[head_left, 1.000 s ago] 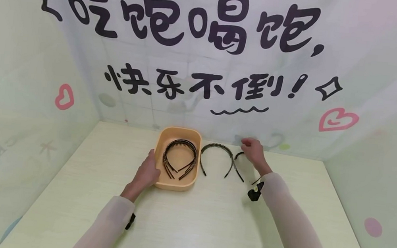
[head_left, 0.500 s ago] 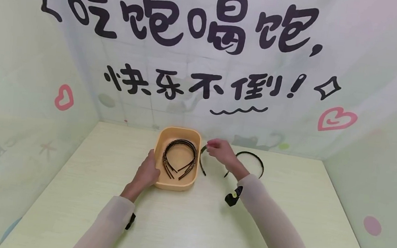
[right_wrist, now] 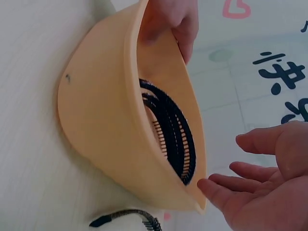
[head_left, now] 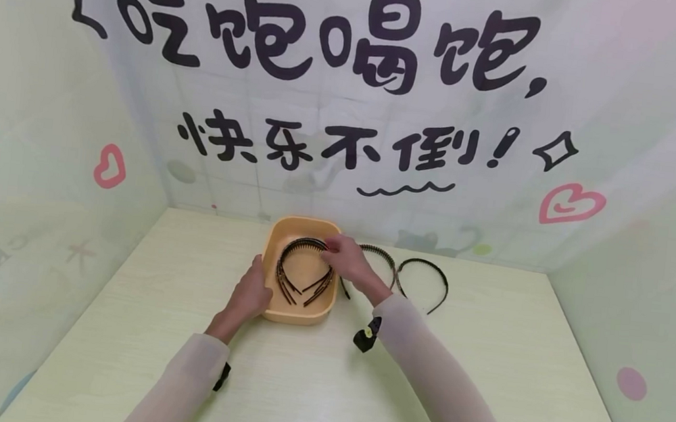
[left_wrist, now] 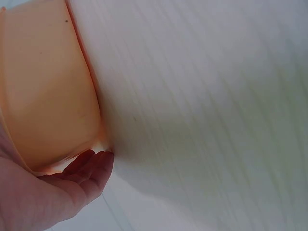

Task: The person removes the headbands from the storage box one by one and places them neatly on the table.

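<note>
An orange plastic box stands on the table against the back, with several dark headbands nested inside. My left hand grips its left wall; in the left wrist view the fingers curl against the outside. Over the right rim hovers my right hand, empty, its thumb and fingers apart in the right wrist view. Just right of the box lies a toothed headband, partly hidden by the right hand and wrist. Beside it is another black headband.
The pale wooden table runs up to a printed curtain at the back. Curtain walls also rise on the left and right. A black wrist camera hangs from my right sleeve.
My right hand has travelled left, from the far headband past the toothed one to the box's right rim. The left hand and the box have stayed put.
</note>
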`<state>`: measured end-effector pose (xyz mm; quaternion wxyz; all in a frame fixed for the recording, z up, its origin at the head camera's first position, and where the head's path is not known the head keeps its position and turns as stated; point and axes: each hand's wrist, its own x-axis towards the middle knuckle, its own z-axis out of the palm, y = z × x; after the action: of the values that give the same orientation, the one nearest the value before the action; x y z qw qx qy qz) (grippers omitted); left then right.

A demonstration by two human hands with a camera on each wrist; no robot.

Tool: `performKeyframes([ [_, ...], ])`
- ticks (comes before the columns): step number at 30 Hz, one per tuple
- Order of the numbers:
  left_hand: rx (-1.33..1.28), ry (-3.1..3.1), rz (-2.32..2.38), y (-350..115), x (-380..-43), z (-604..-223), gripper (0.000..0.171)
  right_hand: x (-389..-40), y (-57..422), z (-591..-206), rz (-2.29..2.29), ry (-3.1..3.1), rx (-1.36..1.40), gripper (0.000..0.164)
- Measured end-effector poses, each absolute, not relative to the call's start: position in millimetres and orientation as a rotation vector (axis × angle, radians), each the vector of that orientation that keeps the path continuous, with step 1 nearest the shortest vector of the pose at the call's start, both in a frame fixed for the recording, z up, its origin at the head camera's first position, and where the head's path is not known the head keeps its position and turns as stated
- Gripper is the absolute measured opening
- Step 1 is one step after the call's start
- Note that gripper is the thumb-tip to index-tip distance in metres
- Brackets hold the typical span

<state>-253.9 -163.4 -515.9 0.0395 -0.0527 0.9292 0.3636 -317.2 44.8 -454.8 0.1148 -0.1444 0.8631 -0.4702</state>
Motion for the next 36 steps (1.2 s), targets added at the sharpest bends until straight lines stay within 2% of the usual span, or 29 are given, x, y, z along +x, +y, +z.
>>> performKeyframes([
  [8, -0.158, 2.859, 1.112, -164, -253, -518, 0.078, -313, 22, -458, -1.078, 2.632, -0.534, 0.057],
  [16, -0.134, 2.874, 1.112, -165, -254, -520, 0.078, -311, 14, -460, -0.867, 2.658, -0.479, 0.068],
  [30, -0.151, 2.864, 1.116, -166, -255, -520, 0.078, -319, 1, -468, -0.603, 2.767, -0.420, 0.056],
  [36, -0.144, 2.864, 1.128, -165, -255, -519, 0.077, -315, -1, -464, -0.556, 2.777, -0.377, 0.044],
])
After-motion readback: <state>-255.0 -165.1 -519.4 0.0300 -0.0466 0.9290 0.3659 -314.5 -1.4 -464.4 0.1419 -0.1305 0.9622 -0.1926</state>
